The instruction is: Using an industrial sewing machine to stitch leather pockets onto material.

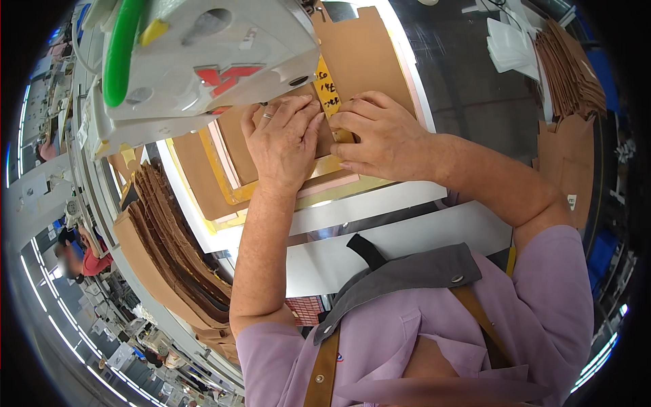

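Observation:
A flat template with yellow-edged bars [327, 87] lies on the machine bed, with handwritten marks on one bar. Brown fabric panels [369, 51] lie in and around its frame. My left hand [288, 139], a ring on one finger, rests palm down on the brown panel left of the marked bar, its fingers stretched forward. Across that bar, my right hand [383, 136] comes in from the right with bent fingers set apart, the tips touching the bar and the panel beside it. What lies beneath both palms is hidden.
A white sewing machine head [210, 61] with a green tube [123, 54] overhangs the upper left. Stacked brown pieces [180, 237] hang at the left edge. More brown pieces [569, 71] and white sheets [508, 44] lie at right. Another person [91, 254] sits far left.

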A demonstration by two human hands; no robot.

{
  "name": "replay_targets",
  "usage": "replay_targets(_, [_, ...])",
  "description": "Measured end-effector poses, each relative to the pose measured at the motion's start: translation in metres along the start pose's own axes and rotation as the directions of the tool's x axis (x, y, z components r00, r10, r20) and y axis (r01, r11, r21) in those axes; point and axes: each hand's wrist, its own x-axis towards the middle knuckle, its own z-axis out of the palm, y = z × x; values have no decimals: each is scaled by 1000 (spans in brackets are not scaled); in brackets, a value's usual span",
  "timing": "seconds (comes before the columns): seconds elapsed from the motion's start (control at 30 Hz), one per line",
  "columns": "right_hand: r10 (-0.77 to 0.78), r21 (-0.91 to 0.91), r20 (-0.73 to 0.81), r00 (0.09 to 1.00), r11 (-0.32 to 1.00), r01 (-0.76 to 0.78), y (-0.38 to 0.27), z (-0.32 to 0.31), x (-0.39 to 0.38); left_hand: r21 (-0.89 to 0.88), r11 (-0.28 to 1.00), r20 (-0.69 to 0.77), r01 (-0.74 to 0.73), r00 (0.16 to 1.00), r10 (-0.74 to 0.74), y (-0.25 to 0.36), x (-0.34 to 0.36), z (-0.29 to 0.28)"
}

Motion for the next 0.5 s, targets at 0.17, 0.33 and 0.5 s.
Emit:
replay_targets(0.17, [1, -20, -26, 1000, 1000, -2, 10, 2, 4, 3, 1000, 8, -12, 1000, 12, 11, 12, -11])
replay_targets(0.33, [11, -64, -28, 1000, 998, -13, 16, 5, 6, -4, 999, 48, 44, 998, -44, 12, 9, -13])
replay_targets(0.5, [-8, -87, -51, 999, 996, 4, 27, 4, 11, -264, 963, 114, 57, 993, -28, -2, 8, -20])
